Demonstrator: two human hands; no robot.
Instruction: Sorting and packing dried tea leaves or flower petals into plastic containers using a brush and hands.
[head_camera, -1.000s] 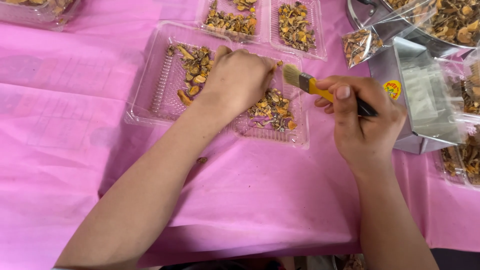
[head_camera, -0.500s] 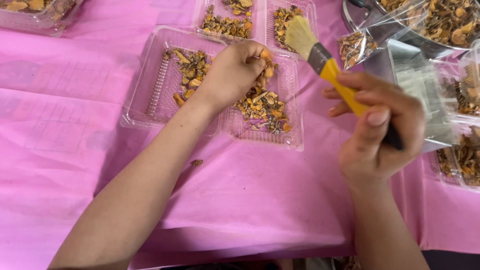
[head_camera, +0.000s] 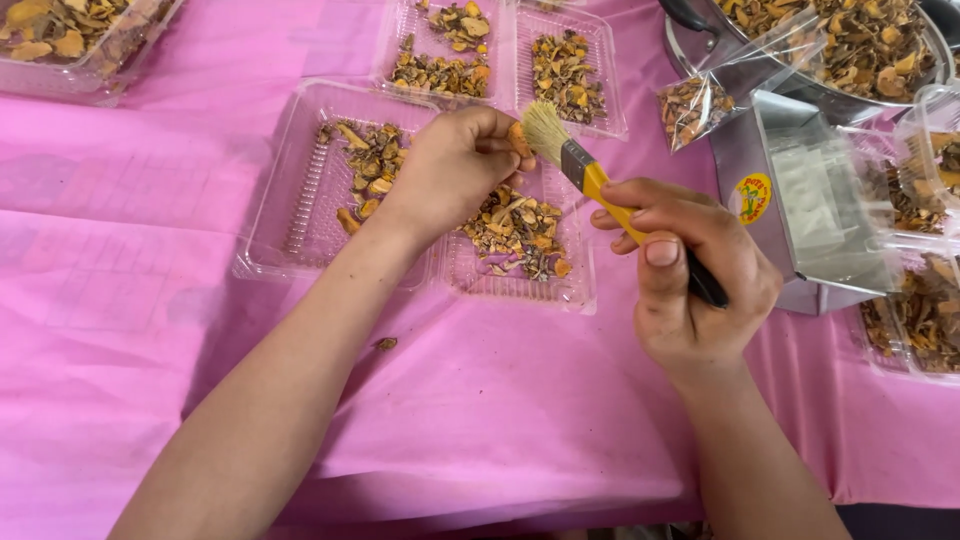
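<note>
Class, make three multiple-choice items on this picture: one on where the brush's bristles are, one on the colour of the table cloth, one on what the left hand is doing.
1. Where are the bristles of the brush?
A. At the piece in the left hand's fingers
B. Inside the metal pan
C. Flat on the cloth

2. What colour is the cloth?
A. Green
B. Pink
C. White

3. What is the left hand doing?
A. Lying open and flat
B. Pinching a small orange piece
C. Gripping a bag

Answers:
1 A, the bristles meet the piece above the tray.
2 B, pink shows all round the trays.
3 B, its fingertips close on the piece, while the right hand holds the brush.
</note>
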